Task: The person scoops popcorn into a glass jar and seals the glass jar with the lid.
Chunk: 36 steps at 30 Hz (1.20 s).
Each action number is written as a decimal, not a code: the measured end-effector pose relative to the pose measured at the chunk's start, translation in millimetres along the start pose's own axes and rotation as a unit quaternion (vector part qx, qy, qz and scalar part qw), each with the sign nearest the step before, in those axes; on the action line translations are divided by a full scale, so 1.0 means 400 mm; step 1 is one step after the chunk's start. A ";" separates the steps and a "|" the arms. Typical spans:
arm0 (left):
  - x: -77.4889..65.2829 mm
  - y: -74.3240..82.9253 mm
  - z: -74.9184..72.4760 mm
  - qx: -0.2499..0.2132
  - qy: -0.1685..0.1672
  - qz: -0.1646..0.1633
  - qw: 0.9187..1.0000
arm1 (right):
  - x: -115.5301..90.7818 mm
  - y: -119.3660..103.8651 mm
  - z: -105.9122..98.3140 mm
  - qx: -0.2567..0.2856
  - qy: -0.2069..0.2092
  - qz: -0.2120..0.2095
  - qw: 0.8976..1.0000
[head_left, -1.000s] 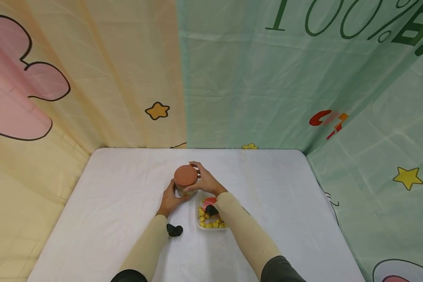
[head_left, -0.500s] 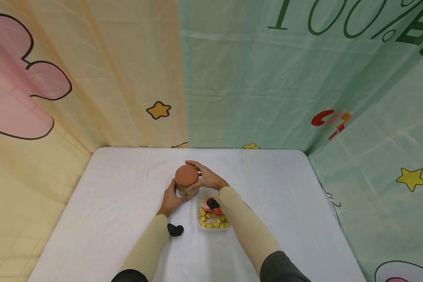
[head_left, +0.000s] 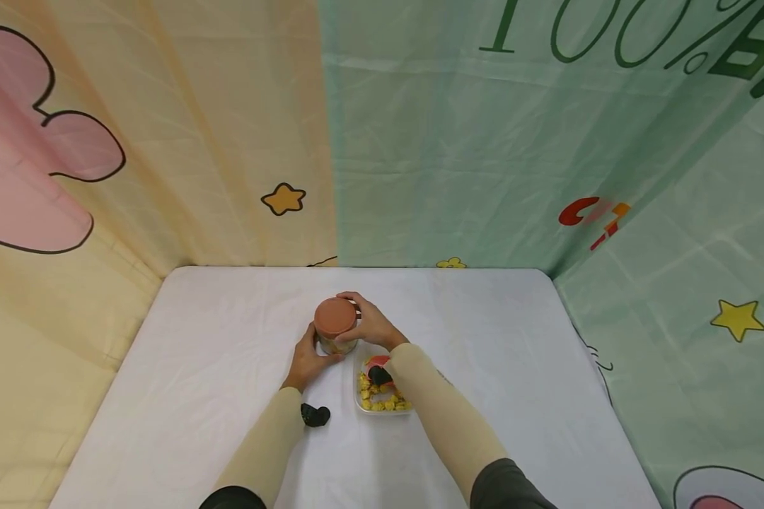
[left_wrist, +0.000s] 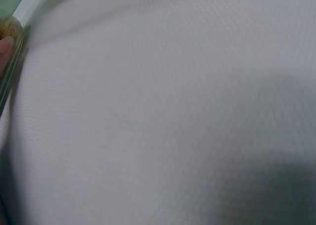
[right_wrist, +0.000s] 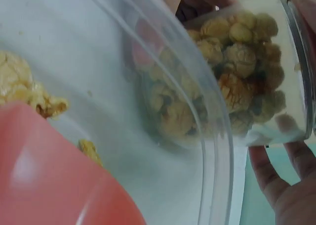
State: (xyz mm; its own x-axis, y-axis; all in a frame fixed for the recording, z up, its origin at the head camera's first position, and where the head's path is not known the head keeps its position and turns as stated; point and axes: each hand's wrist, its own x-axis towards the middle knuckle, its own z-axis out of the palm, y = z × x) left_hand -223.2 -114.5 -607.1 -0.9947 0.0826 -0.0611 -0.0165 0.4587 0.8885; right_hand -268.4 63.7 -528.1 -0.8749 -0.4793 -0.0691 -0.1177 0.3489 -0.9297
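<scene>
A clear jar of popcorn with a brown-orange lid stands near the table's middle. My left hand grips the jar's body from the left. From the right, my right hand holds the lid, thumb at the front and fingers round the far side. Popcorn shows through the jar's wall in the right wrist view. Just in front of the jar lies a clear plastic box with popcorn and a pink-red object, whose kind I cannot tell. The left wrist view catches only a glassy edge and a fingertip.
White cloth covers the table. Printed curtains close off the back and both sides. A black wrist-worn device sits at the left wrist, and another hangs over the box at the right wrist.
The right wrist tilts one way and back, its black device rising and then dropping over the box. Small shifts of the right fingers show on the lid; the left hand stays put.
</scene>
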 end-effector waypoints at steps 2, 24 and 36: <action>0.001 -0.002 0.000 -0.001 -0.001 0.001 1.000 | -0.002 -0.004 0.007 -0.006 0.018 -0.001 1.000; 0.003 -0.010 0.004 -0.005 0.008 0.023 1.000 | -0.004 0.004 -0.024 0.031 -0.070 -0.007 0.997; -0.001 -0.003 0.001 -0.008 0.005 0.020 1.000 | -0.001 0.008 -0.020 0.028 -0.041 -0.011 0.999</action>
State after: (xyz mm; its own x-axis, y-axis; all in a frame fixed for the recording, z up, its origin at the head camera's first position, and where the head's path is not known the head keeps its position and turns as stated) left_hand -222.8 -114.7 -608.3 -0.9956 0.0915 -0.0218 0.0208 0.4404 0.8975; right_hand -272.1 71.5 -528.3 -0.8302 -0.5523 -0.0757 -0.1086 0.2934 -0.9498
